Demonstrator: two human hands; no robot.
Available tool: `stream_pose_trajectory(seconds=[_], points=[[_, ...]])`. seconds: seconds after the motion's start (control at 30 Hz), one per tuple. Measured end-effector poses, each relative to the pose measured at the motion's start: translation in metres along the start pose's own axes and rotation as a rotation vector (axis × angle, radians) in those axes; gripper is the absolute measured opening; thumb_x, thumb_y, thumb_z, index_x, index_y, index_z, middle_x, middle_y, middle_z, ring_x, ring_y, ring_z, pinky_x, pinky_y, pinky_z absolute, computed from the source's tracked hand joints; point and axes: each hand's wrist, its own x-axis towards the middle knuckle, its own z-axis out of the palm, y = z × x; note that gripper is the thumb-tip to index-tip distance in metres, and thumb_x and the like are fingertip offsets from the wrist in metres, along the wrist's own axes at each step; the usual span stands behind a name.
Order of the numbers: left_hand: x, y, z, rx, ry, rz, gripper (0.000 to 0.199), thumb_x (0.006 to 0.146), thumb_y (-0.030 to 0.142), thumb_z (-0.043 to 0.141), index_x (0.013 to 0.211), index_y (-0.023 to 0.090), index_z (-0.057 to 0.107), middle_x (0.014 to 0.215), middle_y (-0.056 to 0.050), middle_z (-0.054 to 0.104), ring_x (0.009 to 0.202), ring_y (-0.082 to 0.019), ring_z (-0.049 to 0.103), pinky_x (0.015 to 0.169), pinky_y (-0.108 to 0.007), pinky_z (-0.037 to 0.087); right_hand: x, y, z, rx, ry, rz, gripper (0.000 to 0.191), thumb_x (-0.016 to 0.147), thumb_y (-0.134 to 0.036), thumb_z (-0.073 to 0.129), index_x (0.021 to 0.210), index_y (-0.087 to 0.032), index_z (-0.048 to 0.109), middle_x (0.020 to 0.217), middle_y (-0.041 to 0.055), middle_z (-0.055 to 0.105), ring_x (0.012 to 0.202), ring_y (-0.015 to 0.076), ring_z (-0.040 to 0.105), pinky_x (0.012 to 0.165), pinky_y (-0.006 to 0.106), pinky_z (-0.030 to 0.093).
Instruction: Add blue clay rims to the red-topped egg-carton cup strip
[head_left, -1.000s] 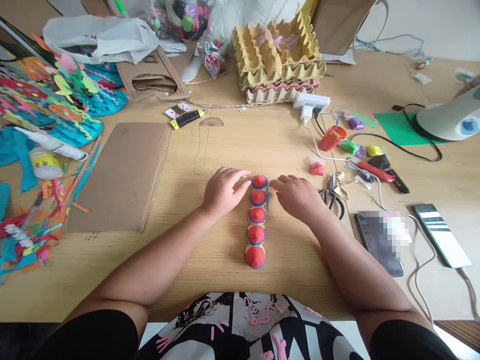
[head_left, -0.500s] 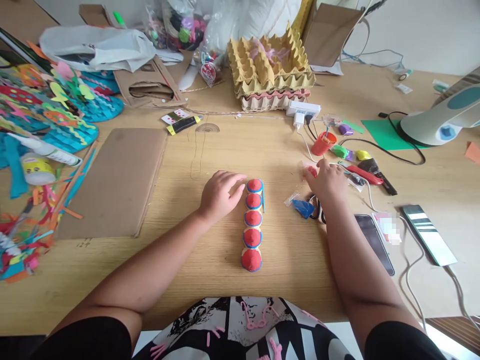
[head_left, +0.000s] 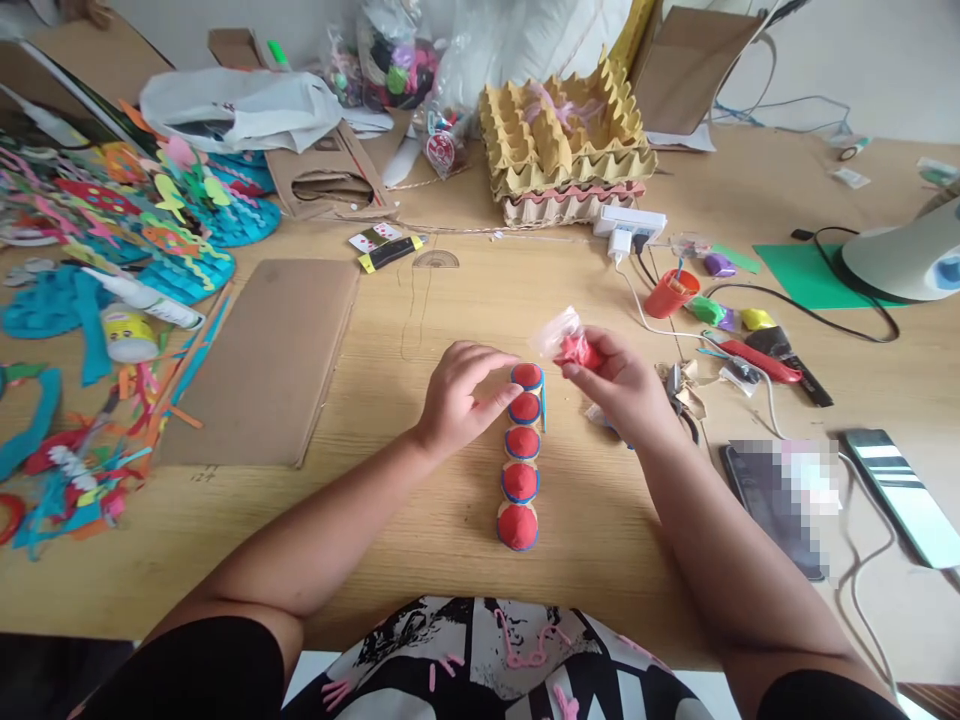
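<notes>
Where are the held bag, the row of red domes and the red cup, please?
Held bag point(head_left: 574, 350), head view: on its red contents.
Row of red domes point(head_left: 522, 443), head view: on the middle dome.
Red cup point(head_left: 665, 298), head view: on its outer wall.

Light moderate, soft, diffuse; source out of frame. Upper-right wall point(head_left: 892, 80) pale and bright. Bench point(head_left: 420, 550) evenly lit through the middle, faint sheen toward the back. Broad, soft-edged shadow on the inner side of the right forearm point(head_left: 712, 540). Lower-left corner, below the bench edge, near black; black sleeves point(head_left: 202, 660) lose detail. Small white highlights on the clear bag point(head_left: 559, 330) in the right hand point(head_left: 622, 380). Wide-angle view, stretch and lean toward the edges. Paper scraps point(head_left: 75, 490) at far left rather soft. Blocky pixelation hides part of the dark phone point(head_left: 752, 480).
</notes>
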Motion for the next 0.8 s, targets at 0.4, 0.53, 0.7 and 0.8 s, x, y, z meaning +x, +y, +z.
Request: stream_pose_trajectory(seconds=[0.4,0.53,0.7,0.8], points=[[0.003,0.024,-0.001,-0.241,-0.042,0.066,0.014,0.1,0.026,0.064,0.091,0.024,0.075,0.082,-0.002,0.076,0.083,-0.018,0.067,0.081,-0.037,0.055,-0.027,-0.017,0.037,-0.023,-0.057,-0.131,0.026,0.099,-0.046,0.063,0.093,-0.021,0.069,0.091,0.0044,0.07,0.082,0.0158,0.064,0.078,0.032,0.053],[0.002,0.025,-0.003,-0.185,-0.081,0.068,0.024,0.101,0.027,0.058,0.081,0.023,0.071,0.074,-0.002,0.072,0.079,-0.018,0.065,0.078,-0.038,0.055,-0.028,-0.021,0.036,-0.021,-0.136,-0.116,0.034,0.099,-0.051,0.06,0.09,-0.021,0.072,0.089,0.0053,0.071,0.08,0.0164,0.065,0.072,0.031,0.054],[0.0,0.022,-0.002,-0.164,-0.073,0.053,0.015,0.101,0.03,0.06,0.097,0.022,0.071,0.092,-0.005,0.078,0.09,-0.02,0.068,0.084,-0.039,0.055,-0.013,-0.02,0.009,-0.144,-0.147,-0.064,0.037,0.1,-0.048,0.056,0.081,-0.019,0.069,0.074,0.0033,0.068,0.067,0.0149,0.062,0.065,0.029,0.052],[-0.003,0.016,0.001,-0.105,-0.059,-0.054,0.024,0.102,0.036,0.057,0.118,0.022,0.069,0.107,-0.008,0.079,0.1,-0.022,0.069,0.09,-0.041,0.056,0.0,-0.016,-0.028,-0.31,0.129,0.123,0.033,0.099,-0.044,0.052,0.087,-0.019,0.068,0.076,0.0057,0.069,0.067,0.018,0.065,0.066,0.033,0.055]])
